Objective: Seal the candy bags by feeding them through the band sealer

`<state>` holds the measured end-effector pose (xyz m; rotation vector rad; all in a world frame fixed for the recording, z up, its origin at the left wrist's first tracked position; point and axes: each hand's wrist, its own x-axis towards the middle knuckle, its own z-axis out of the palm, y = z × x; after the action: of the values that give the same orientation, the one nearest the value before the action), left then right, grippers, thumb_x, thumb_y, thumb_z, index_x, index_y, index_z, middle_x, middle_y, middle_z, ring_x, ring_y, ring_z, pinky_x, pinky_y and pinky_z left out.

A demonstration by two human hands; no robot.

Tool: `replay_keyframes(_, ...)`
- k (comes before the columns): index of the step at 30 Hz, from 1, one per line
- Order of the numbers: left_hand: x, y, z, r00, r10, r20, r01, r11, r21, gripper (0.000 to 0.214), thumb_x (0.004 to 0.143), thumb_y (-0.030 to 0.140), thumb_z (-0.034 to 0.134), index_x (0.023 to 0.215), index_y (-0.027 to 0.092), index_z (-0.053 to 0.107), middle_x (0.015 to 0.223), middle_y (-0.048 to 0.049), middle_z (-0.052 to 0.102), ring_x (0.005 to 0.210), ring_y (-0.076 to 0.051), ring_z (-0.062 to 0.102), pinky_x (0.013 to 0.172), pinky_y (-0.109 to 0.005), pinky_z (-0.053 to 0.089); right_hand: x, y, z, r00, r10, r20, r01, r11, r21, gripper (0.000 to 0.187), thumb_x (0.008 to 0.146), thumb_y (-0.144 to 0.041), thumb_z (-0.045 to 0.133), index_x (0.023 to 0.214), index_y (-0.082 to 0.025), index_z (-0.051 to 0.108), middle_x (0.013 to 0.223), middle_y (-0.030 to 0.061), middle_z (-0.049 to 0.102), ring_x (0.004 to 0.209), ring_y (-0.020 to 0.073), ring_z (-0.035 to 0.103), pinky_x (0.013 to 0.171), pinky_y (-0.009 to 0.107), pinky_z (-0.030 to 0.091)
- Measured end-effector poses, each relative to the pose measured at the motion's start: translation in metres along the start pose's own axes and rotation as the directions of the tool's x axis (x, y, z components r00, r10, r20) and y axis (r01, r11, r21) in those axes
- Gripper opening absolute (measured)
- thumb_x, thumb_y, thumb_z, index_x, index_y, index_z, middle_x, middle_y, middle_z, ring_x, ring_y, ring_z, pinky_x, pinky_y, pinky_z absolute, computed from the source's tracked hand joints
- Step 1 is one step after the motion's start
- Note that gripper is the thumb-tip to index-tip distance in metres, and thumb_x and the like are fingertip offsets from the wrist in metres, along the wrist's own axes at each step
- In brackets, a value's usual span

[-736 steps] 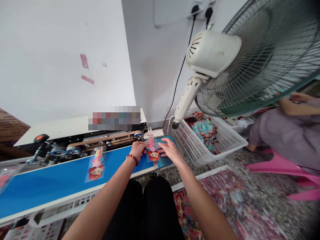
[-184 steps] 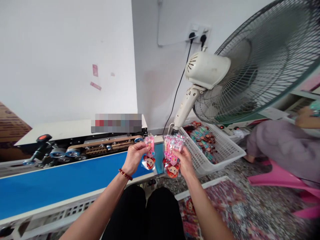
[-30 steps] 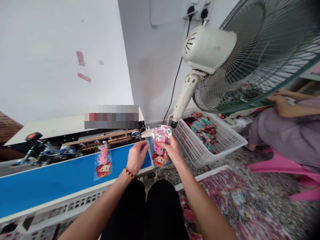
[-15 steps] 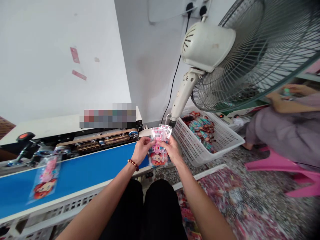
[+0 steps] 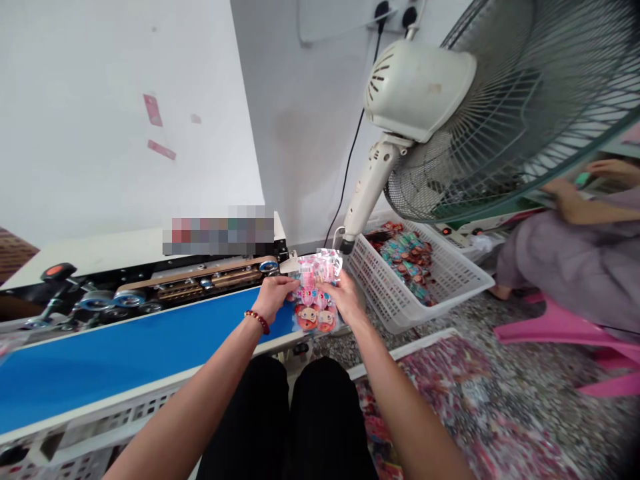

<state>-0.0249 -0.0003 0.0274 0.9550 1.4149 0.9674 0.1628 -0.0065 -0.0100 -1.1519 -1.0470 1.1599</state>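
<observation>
Two clear plastic packets, each printed pink with a cartoon face at the bottom, are side by side and partly overlapping at the right end of the blue conveyor belt (image 5: 150, 360). My left hand (image 5: 273, 297), with a beaded bracelet at the wrist, pinches the edge of the left packet (image 5: 307, 317). My right hand (image 5: 345, 299) is closed on the right packet (image 5: 327, 320), its thumb lying across the front. Whether more packets are stacked behind them, I cannot tell.
Rollers of a sealing machine (image 5: 210, 283) run along the belt's back. A white basket (image 5: 395, 313) of wrapped pieces stands right of my hands, below a large fan (image 5: 420, 87). More packets (image 5: 465, 400) lie lower right. A co-worker (image 5: 565, 253) sits at far right by a pink stool (image 5: 560, 323).
The single packet face between my hands has become two side by side, and my left hand has shifted slightly left. The packet on the belt has travelled left, almost out of view.
</observation>
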Motion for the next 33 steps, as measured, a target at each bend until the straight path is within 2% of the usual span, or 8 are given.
replay_keyframes(10, 0.016, 0.01, -0.019, 0.985, -0.136, -0.103, 0.143, 0.988, 0.063, 0.034, 0.057, 0.029, 0.089, 0.057, 0.013, 0.058, 0.055, -0.0025, 0.055, 0.044, -0.01, 0.048, 0.041, -0.022, 0.017, 0.0, 0.002, 0.0, 0.999, 0.013, -0.051, -0.014, 1.0, -0.02, 0.04, 0.064, -0.041, 0.084, 0.095, -0.024, 0.066, 0.083, -0.0019, 0.075, 0.074, 0.0203, 0.068, 0.07, 0.031, 0.054)
replay_keyframes(16, 0.014, 0.003, -0.069, 0.98, -0.12, -0.158, 0.158, 0.954, 0.255, 0.025, 0.067, 0.031, 0.081, 0.064, 0.013, 0.064, 0.056, -0.0045, 0.058, 0.051, -0.016, 0.055, 0.044, -0.023, 0.029, 0.001, 0.003, 0.005, 0.997, 0.027, -0.077, -0.027, 1.0, -0.003, 0.039, 0.062, -0.038, 0.084, 0.094, -0.024, 0.067, 0.087, -0.0012, 0.077, 0.077, 0.0215, 0.07, 0.072, 0.032, 0.056)
replay_keyframes(18, 0.001, -0.005, -0.089, 0.979, -0.042, -0.201, 0.122, 0.906, 0.405, 0.025, 0.073, 0.037, 0.076, 0.077, 0.013, 0.069, 0.067, -0.0086, 0.065, 0.062, -0.022, 0.063, 0.05, -0.027, 0.04, 0.002, 0.003, 0.007, 0.996, 0.035, -0.087, -0.034, 0.999, 0.017, 0.038, 0.061, -0.038, 0.083, 0.092, -0.024, 0.067, 0.086, -0.0013, 0.077, 0.075, 0.0217, 0.07, 0.071, 0.032, 0.057)
replay_keyframes(20, -0.016, -0.013, -0.098, 0.923, 0.203, -0.327, 0.03, 0.809, 0.586, 0.037, 0.076, 0.041, 0.074, 0.101, 0.014, 0.07, 0.093, -0.0147, 0.07, 0.086, -0.031, 0.068, 0.065, -0.034, 0.05, 0.003, 0.003, 0.01, 0.995, 0.033, -0.094, -0.031, 0.999, 0.02, 0.037, 0.061, -0.039, 0.084, 0.09, -0.024, 0.066, 0.084, -0.0016, 0.076, 0.074, 0.0216, 0.07, 0.07, 0.032, 0.057)
replay_keyframes(23, -0.038, -0.021, -0.081, 0.73, 0.599, -0.328, -0.147, 0.607, 0.781, 0.047, 0.08, 0.042, 0.072, 0.118, 0.016, 0.066, 0.122, -0.0204, 0.064, 0.114, -0.038, 0.06, 0.092, -0.047, 0.048, 0.005, 0.004, 0.013, 0.995, 0.018, -0.101, -0.019, 1.0, -0.013, 0.04, 0.059, -0.04, 0.086, 0.09, -0.023, 0.066, 0.083, -0.0011, 0.076, 0.074, 0.0223, 0.07, 0.07, 0.033, 0.057)
replay_keyframes(25, -0.042, -0.021, -0.052, 0.775, 0.613, -0.154, -0.302, 0.574, 0.761, 0.025, 0.087, 0.038, 0.066, 0.101, 0.018, 0.071, 0.11, -0.0164, 0.068, 0.106, -0.034, 0.063, 0.093, -0.044, 0.046, 0.006, 0.005, 0.014, 0.994, 0.001, -0.109, -0.005, 0.999, -0.033, 0.042, 0.059, -0.04, 0.087, 0.091, -0.023, 0.066, 0.084, -0.0001, 0.076, 0.077, 0.0235, 0.07, 0.071, 0.033, 0.057)
replay_keyframes(27, -0.037, -0.017, -0.017, 0.871, 0.49, -0.031, -0.362, 0.683, 0.635, 0.018, 0.091, 0.035, 0.062, 0.083, 0.02, 0.07, 0.09, -0.0103, 0.071, 0.085, -0.026, 0.065, 0.08, -0.035, 0.046, 0.004, 0.007, 0.014, 0.993, -0.02, -0.116, 0.016, 0.999, -0.035, 0.044, 0.06, -0.04, 0.087, 0.094, -0.023, 0.067, 0.088, 0.0008, 0.077, 0.08, 0.0242, 0.07, 0.073, 0.034, 0.057)
replay_keyframes(33, -0.01, -0.012, 0.033, 0.934, 0.351, -0.063, -0.311, 0.888, 0.339, 0.013, 0.08, 0.027, 0.074, 0.073, 0.02, 0.066, 0.073, -0.0036, 0.069, 0.068, -0.018, 0.059, 0.065, -0.027, 0.037, -0.001, 0.01, 0.01, 0.997, -0.038, -0.068, 0.04, 0.999, 0.022, 0.042, 0.068, -0.043, 0.083, 0.101, -0.024, 0.066, 0.09, 0.0001, 0.077, 0.082, 0.0233, 0.071, 0.075, 0.034, 0.057)
